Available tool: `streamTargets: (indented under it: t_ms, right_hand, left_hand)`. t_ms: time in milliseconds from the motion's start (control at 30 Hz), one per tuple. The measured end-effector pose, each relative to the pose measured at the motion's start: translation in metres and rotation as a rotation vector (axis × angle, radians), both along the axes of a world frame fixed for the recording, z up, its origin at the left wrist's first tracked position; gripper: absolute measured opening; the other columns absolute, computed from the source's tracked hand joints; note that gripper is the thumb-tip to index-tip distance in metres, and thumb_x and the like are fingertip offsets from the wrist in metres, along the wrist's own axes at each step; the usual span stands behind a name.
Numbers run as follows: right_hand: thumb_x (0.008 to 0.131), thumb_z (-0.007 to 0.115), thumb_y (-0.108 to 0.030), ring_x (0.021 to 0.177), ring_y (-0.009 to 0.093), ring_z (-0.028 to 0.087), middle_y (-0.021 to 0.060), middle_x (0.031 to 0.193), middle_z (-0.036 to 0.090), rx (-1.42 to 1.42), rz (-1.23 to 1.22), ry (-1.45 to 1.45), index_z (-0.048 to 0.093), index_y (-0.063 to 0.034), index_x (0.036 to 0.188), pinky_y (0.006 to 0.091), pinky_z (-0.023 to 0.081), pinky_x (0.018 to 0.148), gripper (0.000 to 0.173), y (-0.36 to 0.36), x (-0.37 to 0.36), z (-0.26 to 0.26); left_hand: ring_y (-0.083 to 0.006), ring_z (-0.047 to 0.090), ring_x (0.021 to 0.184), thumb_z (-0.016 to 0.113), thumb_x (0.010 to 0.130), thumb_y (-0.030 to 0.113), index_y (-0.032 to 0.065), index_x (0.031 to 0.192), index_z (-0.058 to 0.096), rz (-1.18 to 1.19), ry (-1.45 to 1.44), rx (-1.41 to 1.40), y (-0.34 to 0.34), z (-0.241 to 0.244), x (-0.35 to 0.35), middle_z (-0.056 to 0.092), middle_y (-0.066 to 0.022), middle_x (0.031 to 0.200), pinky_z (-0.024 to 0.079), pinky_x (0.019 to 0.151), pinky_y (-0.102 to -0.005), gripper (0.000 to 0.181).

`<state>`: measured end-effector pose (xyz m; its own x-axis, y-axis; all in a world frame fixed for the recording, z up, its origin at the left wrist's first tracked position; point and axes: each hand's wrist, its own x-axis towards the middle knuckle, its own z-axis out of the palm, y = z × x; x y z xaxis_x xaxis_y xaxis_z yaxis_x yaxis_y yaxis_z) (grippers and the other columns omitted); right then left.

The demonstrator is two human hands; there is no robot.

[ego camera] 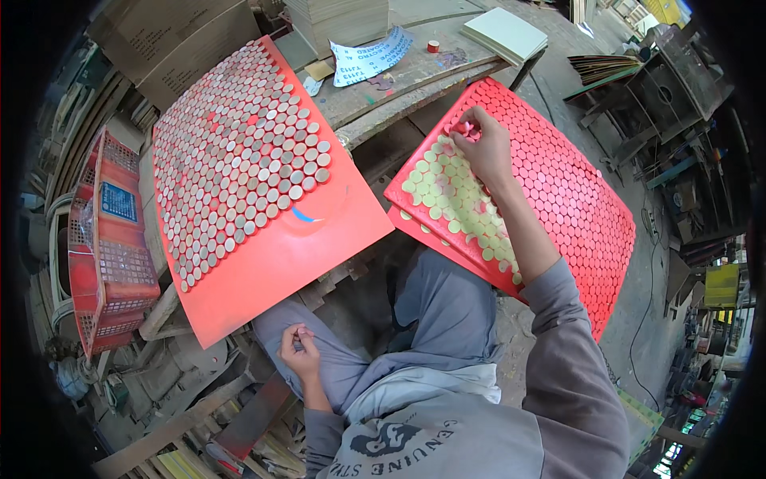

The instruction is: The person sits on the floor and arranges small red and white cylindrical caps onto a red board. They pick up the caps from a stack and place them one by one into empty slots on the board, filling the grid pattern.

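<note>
On the right, a red board (604,317) carries rows of small round discs, most with red tops (556,179) and a patch of pale yellow-green ones (437,179). My right hand (483,146) is over its upper left part, thumb and fingertips pinched on a small red disc. At the left lies a second red board (287,263), covered with pale-topped round discs (239,149) with red sides; its lower strip is bare red with a blue mark. My left hand (301,350) rests on my thigh with its fingers curled; whether something is inside cannot be told.
Behind the boards is a worktable (413,90) with a curled abrasive sheet (371,57), a small red roll (432,46) and a stack of pale panels (505,33). A red plastic crate (119,239) stands at the left, near cardboard boxes (173,48). A cable (643,323) crosses the floor.
</note>
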<state>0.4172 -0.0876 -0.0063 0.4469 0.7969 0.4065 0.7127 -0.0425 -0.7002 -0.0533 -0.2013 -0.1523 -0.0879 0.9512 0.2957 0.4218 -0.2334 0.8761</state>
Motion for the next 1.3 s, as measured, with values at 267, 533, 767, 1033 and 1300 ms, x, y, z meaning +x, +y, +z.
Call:
streamTargets:
  t_ms: [267, 533, 767, 1033, 1300]
  right_hand:
    - [0.076, 0.081, -0.008, 0.080, 0.029, 0.063, 0.0127, 0.088, 0.061, -0.045, 0.000, -0.149, 0.057, -0.0085, 0.108, 0.0405, 0.052, 0.074, 0.039, 0.016, 0.014, -0.025]
    - [0.076, 0.082, -0.007, 0.081, 0.023, 0.066, 0.0119, 0.093, 0.065, 0.012, 0.123, -0.245, 0.060, -0.0070, 0.105, 0.0372, 0.053, 0.074, 0.037, 0.015, 0.025, -0.012]
    - [0.080, 0.079, 0.002, 0.081, 0.013, 0.069, 0.0103, 0.092, 0.071, -0.002, 0.212, 0.652, 0.056, -0.0014, 0.106, 0.0258, 0.054, 0.066, 0.034, -0.051, -0.055, 0.053]
    - [0.086, 0.075, 0.004, 0.085, 0.009, 0.068, 0.0028, 0.092, 0.070, -0.398, 0.597, 1.694, 0.054, -0.0062, 0.113, 0.0241, 0.056, 0.078, 0.035, -0.177, -0.220, 0.039]
    - [0.098, 0.062, -0.010, 0.094, 0.010, 0.062, 0.0058, 0.110, 0.064, -0.462, 0.852, 0.946, 0.062, 0.0025, 0.109, 0.0256, 0.051, 0.081, 0.017, -0.193, -0.219, 0.008]
  left_hand:
    - [-0.0149, 0.065, 0.058, 0.056, 0.087, -0.003, -0.0014, 0.090, 0.067, 0.000, 0.025, 0.009, 0.001, 0.003, 0.002, 0.067, -0.0075, 0.064, 0.049, 0.058, -0.0262, 0.011]
    - [-0.0172, 0.066, 0.058, 0.056, 0.087, -0.003, -0.0017, 0.090, 0.067, -0.001, 0.046, 0.028, 0.002, 0.002, 0.002, 0.067, -0.0087, 0.064, 0.050, 0.058, -0.0271, 0.011]
    - [-0.0267, 0.070, 0.077, 0.067, 0.086, 0.004, -0.0003, 0.102, 0.065, -0.153, -0.053, 0.194, -0.021, 0.041, 0.020, 0.072, -0.0157, 0.087, 0.055, 0.071, -0.0351, 0.017]
    - [-0.0440, 0.053, 0.128, 0.086, 0.078, 0.022, 0.0061, 0.128, 0.055, -0.678, -0.268, 0.419, -0.016, 0.161, 0.112, 0.057, -0.0222, 0.133, 0.044, 0.107, -0.0522, 0.061]
    - [-0.0326, 0.062, 0.092, 0.077, 0.081, -0.001, -0.0003, 0.119, 0.054, -0.820, -0.126, 0.292, -0.034, 0.152, 0.072, 0.062, -0.0134, 0.102, 0.053, 0.087, -0.0425, 0.045]
